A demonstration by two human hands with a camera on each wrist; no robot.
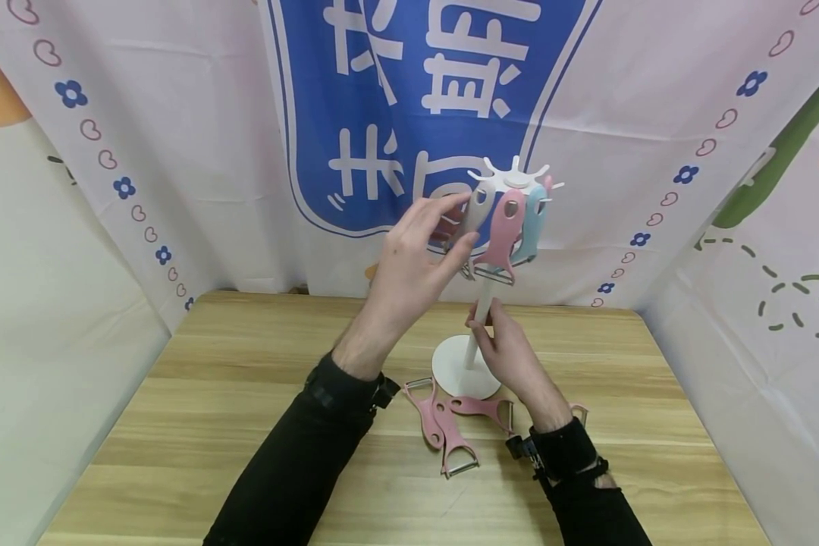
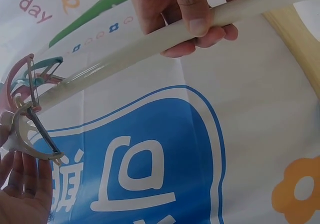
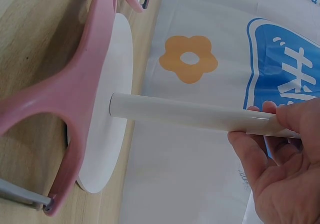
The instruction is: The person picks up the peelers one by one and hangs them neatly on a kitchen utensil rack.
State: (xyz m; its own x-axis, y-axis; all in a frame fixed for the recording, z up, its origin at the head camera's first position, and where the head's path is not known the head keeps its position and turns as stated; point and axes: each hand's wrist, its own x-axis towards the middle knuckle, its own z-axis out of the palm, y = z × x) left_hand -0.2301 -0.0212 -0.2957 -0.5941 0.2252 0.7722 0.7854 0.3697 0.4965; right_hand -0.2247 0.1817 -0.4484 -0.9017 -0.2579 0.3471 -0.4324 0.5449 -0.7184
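A white stand with a round base (image 1: 447,364) and a top ring of hooks (image 1: 515,180) stands on the table. My right hand (image 1: 515,353) grips its pole (image 3: 190,111) below the hanging peelers. Up at the hooks, my left hand (image 1: 416,254) holds a light grey peeler (image 1: 476,208) between thumb and fingers; its blade end shows in the left wrist view. Beside it hang a pink peeler (image 1: 507,227) and a light blue peeler (image 1: 535,220). Another pink piece behind the blue one is mostly hidden.
Several pink peelers lie on the wooden table (image 1: 246,409) before the base, among them one pink peeler (image 1: 456,440). Another pink peeler (image 1: 579,412) is partly covered by my right forearm. A printed cloth (image 1: 211,152) hangs close behind the stand.
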